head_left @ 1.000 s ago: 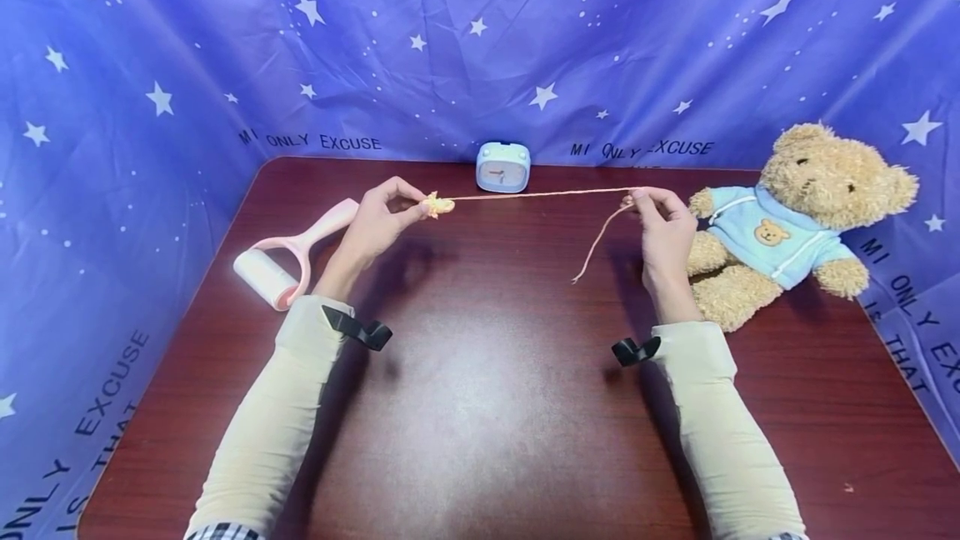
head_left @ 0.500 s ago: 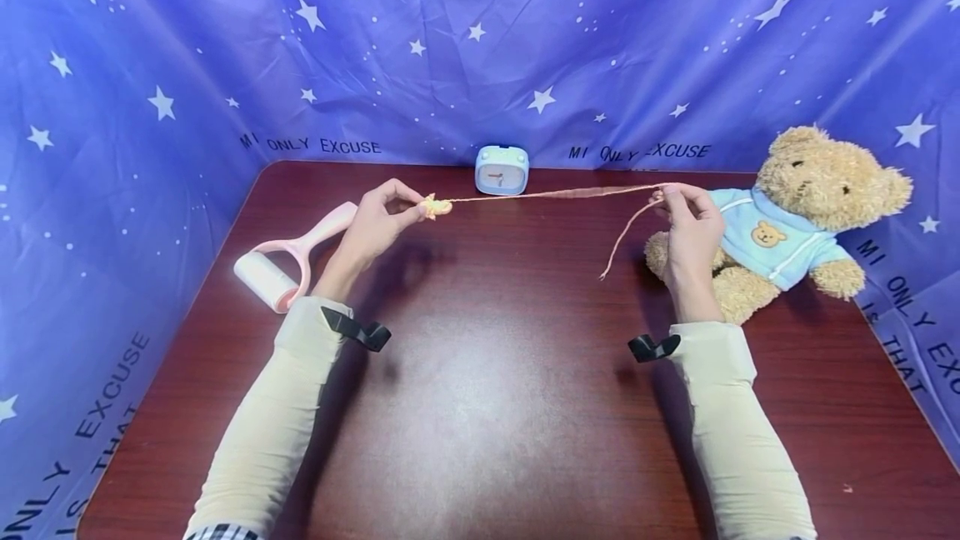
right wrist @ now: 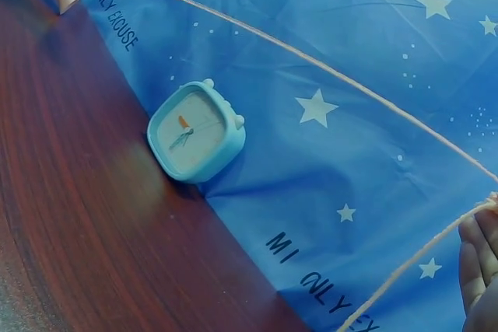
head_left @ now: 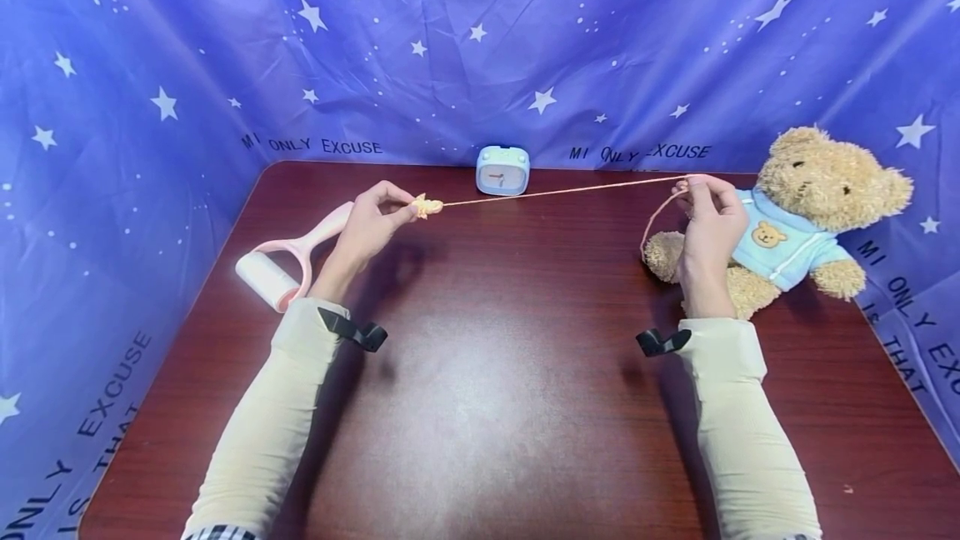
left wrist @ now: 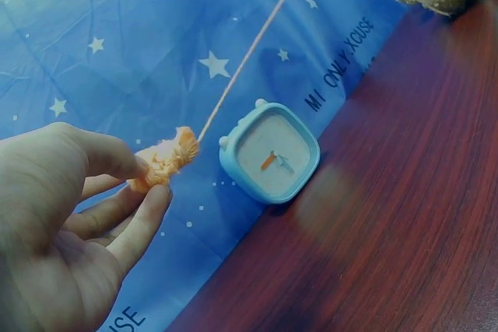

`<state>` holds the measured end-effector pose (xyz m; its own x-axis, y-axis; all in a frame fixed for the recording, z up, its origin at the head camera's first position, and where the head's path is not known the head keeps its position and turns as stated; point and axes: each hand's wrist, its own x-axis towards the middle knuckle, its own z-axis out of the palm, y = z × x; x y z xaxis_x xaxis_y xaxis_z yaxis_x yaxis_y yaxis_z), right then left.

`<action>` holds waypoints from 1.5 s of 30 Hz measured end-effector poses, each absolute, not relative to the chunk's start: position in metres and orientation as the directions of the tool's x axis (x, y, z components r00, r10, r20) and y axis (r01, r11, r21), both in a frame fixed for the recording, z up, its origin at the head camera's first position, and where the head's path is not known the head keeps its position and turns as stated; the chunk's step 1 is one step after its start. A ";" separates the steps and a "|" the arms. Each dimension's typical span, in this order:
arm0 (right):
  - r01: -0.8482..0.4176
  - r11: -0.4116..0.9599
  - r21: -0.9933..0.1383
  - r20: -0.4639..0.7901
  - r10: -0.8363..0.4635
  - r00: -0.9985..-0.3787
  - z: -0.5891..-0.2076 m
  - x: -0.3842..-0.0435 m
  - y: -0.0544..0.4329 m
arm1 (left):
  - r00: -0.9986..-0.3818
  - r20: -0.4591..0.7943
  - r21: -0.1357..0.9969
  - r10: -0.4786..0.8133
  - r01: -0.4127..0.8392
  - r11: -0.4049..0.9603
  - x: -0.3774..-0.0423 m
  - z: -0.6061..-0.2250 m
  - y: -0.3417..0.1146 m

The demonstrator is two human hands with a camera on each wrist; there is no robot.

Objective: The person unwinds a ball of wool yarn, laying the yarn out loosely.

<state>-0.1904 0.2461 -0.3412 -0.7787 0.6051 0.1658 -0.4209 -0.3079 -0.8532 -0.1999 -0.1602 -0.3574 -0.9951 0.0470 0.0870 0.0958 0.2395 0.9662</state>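
My left hand (head_left: 369, 225) pinches a small, knotty bundle of peach yarn (left wrist: 165, 162) between thumb and fingertips, in the air over the left half of the table. From that bundle a single yarn strand (head_left: 562, 192) runs straight and taut to my right hand (head_left: 712, 232), which pinches it beside the teddy bear. Past the right fingertips, a loose yarn tail (right wrist: 412, 258) curves downward. Only part of the right hand's fingers shows at the edge of the right wrist view.
A light blue alarm clock (head_left: 502, 171) stands at the back of the dark red table (head_left: 480, 407). On the left lies a pink-handled lint roller (head_left: 268, 280). The teddy bear (head_left: 832, 182) in a blue top sits at right. A starry blue cloth (head_left: 420, 7) hangs behind.
My right hand has moved right and slightly up, its yarn tail moving with it, so the span between the hands is longer. My left hand has shifted slightly left with the bundle.
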 end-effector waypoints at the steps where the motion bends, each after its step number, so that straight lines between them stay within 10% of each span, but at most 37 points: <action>1: -0.425 -0.312 -0.850 0.163 0.612 -0.774 -0.341 -0.190 0.247 | -0.995 0.087 0.964 0.043 0.095 0.249 -0.200 -0.357 -0.160; 16: -0.388 -0.284 -0.877 0.182 0.551 -0.814 -0.347 -0.189 0.242 | -0.997 0.070 0.962 0.032 0.076 0.263 -0.200 -0.357 -0.160; 32: 0.019 0.161 -0.987 0.018 0.225 -0.974 -0.409 -0.183 0.203 | -0.986 0.108 0.958 0.127 0.137 0.253 -0.197 -0.357 -0.154; 45: 0.050 0.255 -0.966 -0.012 0.148 -0.989 -0.423 -0.180 0.186 | -0.968 0.102 0.962 0.231 0.155 0.225 -0.196 -0.352 -0.146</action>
<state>-0.1796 0.1862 -0.4234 -0.9890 0.1477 -0.0120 0.0499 0.2555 -0.9655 -0.1956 -0.1462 -0.3522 -0.9676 0.2307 0.1023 0.1553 0.2249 0.9619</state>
